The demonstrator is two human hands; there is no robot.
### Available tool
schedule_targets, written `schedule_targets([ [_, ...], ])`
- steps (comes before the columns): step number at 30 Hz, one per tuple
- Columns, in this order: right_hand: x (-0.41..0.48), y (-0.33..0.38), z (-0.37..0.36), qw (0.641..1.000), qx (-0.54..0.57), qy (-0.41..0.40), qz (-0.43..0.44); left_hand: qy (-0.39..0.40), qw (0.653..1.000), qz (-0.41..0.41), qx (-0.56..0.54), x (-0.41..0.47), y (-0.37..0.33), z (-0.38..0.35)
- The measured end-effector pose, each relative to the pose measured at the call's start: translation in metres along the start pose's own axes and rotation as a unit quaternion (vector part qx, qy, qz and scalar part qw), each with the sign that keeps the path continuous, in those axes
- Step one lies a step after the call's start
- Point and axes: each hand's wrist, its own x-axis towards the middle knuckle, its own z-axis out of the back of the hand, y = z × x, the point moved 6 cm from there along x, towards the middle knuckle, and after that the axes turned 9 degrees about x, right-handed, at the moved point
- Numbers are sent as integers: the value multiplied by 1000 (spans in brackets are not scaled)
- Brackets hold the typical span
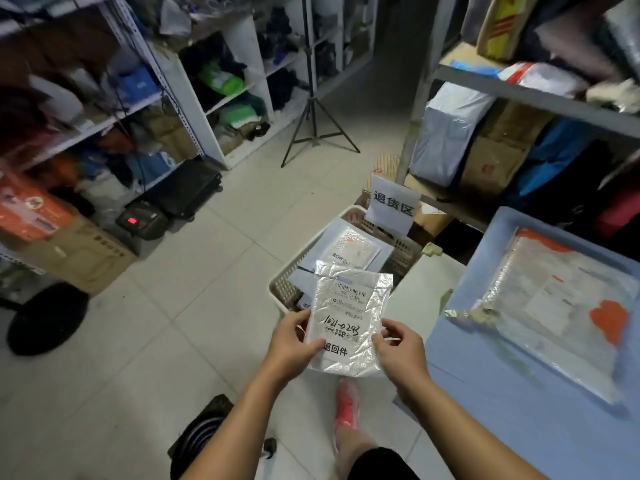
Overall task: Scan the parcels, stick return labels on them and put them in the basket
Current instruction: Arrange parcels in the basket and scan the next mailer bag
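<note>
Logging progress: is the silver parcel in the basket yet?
Out: left hand and right hand hold the silver parcel near the basket.

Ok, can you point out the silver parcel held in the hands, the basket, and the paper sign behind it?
silver parcel (343, 320), head view, middle of its front, by the handwritten number.
basket (284, 292), head view, its left lattice wall.
paper sign (393, 202), head view, middle of the sheet.

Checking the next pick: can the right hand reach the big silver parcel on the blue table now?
Probably, once freed: the right hand holds the small parcel with the left hand, and only bare blue table lies between it and the big parcel.
</note>
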Motion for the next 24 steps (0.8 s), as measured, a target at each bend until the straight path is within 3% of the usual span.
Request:
schedule_targets([
  [6, 94, -5, -72, 998, 22, 13, -60, 12, 997, 64, 33, 110, 15, 27],
  [16, 293, -39, -115, 989, 9, -88, -119, 114, 986, 94, 72, 330, 58, -25],
  [24, 407, -87, -134, 976, -37, -176, -122, 156, 972, 37, 173, 502, 104, -86],
])
